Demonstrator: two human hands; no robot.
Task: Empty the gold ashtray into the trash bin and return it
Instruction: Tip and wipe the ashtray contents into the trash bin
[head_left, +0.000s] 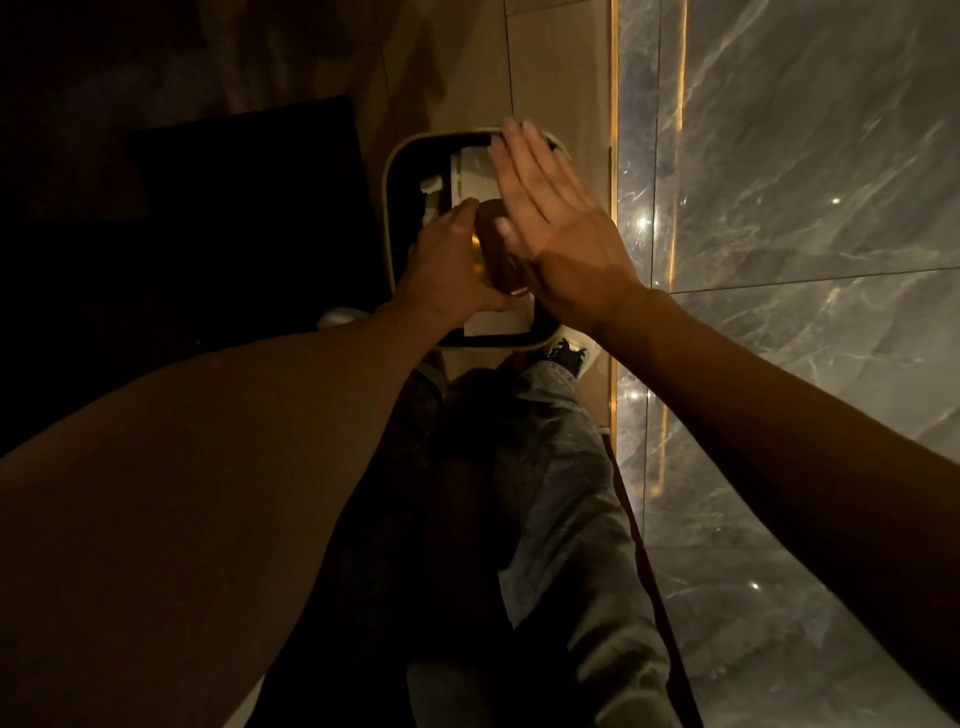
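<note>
With the left hand clenched around the tilted gold ashtray over the trash bin, and the right hand flat with its grip released beside it, a hard tap could knock the ashtray in.

Gold ashtray, black gold-rimmed trash bin holding white paper, grey white-veined marble wall.

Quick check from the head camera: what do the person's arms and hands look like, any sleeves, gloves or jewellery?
Both forearms are bare as far as the view reaches: no sleeves show. The left hand and right hand wear no gloves, and no watch or ring is visible, though the light is dim and the right fingers are blurred.
</note>
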